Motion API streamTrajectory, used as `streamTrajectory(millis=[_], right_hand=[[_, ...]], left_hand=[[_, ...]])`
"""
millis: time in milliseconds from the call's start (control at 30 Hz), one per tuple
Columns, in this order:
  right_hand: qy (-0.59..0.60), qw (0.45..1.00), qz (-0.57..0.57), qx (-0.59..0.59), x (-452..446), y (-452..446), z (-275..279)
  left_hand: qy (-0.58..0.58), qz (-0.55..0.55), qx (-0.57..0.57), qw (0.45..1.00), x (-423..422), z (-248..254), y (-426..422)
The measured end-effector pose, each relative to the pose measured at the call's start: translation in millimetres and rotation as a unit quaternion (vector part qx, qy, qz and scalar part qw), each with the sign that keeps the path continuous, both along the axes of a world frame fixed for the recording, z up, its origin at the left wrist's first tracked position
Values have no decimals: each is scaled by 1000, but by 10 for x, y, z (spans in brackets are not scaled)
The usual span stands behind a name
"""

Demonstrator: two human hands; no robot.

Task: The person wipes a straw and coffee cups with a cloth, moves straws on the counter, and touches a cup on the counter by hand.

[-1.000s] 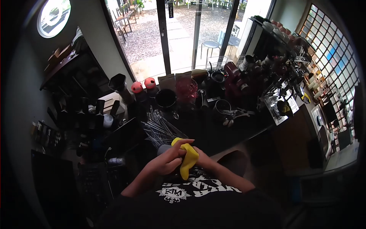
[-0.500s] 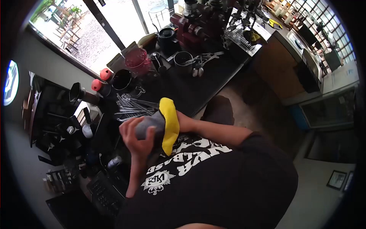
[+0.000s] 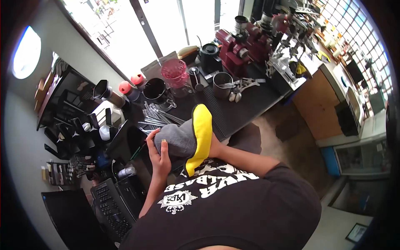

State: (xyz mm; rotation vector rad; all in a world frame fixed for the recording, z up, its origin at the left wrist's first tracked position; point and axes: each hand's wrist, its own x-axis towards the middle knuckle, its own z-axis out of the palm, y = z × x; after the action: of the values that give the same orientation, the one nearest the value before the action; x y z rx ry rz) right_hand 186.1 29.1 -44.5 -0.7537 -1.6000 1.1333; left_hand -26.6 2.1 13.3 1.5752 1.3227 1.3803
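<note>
A two-sided cloth [image 3: 179, 139], grey on one face and yellow on the other, is bunched up in front of my chest. My left hand [image 3: 159, 156] curls around its grey rounded end, with the thumb and fingers pressed to the fabric. Behind the yellow fold, my right hand [image 3: 215, 146] is mostly covered by the cloth; only its wrist side shows and its fingers are hidden. Whether the cloth covers some object inside cannot be seen. Just beyond the cloth, several thin metallic sticks [image 3: 156, 116] lie on the black counter.
On the counter [image 3: 193, 108] stand a pink glass dripper [image 3: 175, 74], a black dripper [image 3: 155, 89], a dark cup [image 3: 222, 84], spoons [image 3: 238, 93], a black kettle [image 3: 210, 58] and red grinders [image 3: 233, 52]. A laptop [image 3: 114, 206] sits at the lower left.
My left hand has closed from a spread, blurred pose onto the grey cloth. The view has shifted, so the cloth and counter things appear farther right.
</note>
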Motion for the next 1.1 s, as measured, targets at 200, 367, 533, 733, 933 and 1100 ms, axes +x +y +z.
streamTrajectory(millis=[200, 367, 533, 733, 933, 1100], right_hand=[[6, 998, -22, -56, 62, -4, -177], [-28, 998, -34, -36, 27, 97, -151], [-35, 997, 24, -67, 2, 270, -164], [33, 986, 65, -148, -164, 398, -365], [134, 962, 94, -219, -288, 462, -346], [114, 960, 109, -233, -208, 415, -486]], left_hand=[[10, 4, 10, 1000, 21, 53, 111], [84, 42, 64, 994, -135, -61, 232], [83, 90, 42, 992, -401, -101, 240], [79, 191, 72, 976, -553, -48, 270], [71, 215, 29, 974, -632, 48, 259], [141, 159, -13, 977, -547, 154, 282]])
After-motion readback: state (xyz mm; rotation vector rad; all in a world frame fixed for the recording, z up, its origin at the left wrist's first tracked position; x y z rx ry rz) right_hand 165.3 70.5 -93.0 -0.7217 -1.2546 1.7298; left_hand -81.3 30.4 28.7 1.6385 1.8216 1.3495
